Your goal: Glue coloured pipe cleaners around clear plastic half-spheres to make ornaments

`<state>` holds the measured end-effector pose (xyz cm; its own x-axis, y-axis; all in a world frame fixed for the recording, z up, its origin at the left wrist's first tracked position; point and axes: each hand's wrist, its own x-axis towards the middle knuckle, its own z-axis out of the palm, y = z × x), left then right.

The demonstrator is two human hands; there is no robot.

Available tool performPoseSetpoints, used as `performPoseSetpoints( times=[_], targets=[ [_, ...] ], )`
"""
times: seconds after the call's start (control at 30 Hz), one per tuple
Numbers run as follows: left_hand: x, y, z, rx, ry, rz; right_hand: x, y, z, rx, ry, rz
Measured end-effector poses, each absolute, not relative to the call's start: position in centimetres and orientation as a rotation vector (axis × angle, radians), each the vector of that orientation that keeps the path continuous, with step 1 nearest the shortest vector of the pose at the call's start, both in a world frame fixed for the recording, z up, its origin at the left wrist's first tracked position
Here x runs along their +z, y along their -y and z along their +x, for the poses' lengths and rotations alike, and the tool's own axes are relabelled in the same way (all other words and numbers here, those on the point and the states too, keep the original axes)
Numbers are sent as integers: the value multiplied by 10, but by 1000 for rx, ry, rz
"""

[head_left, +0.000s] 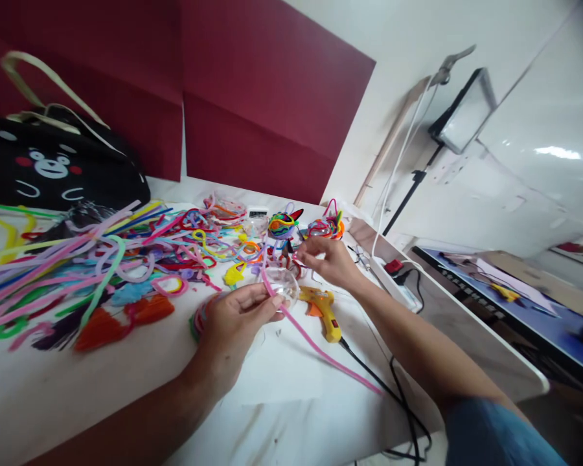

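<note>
My left hand [238, 317] pinches a clear round plastic piece [286, 281] together with a pink pipe cleaner [320, 349], which trails down to the right across the white table. To the upper right of the clear piece, my right hand [328, 259] is raised with its fingers curled; whether anything small is between the fingertips cannot be made out. A yellow glue gun [329, 317] lies under and beside my right hand, its black cord running toward the front edge. Partly behind my left hand sits a coiled, multicoloured item [199, 318].
Colourful pipe cleaners [97, 259] and orange tassels [104, 329] spread over the left side. Wrapped colourful balls [282, 224] stand at the back. A black bag [53, 168] is back left; a power strip [396, 285] lies right.
</note>
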<state>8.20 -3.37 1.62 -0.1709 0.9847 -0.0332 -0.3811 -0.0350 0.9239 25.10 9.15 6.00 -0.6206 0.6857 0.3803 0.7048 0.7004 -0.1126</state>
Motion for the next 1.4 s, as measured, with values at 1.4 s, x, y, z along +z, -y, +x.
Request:
performPoseSetpoints(
  times=[1.4],
  targets=[
    [2, 42, 87, 1560, -1098, 1098, 2, 25, 223, 1164, 1337, -1026]
  ],
)
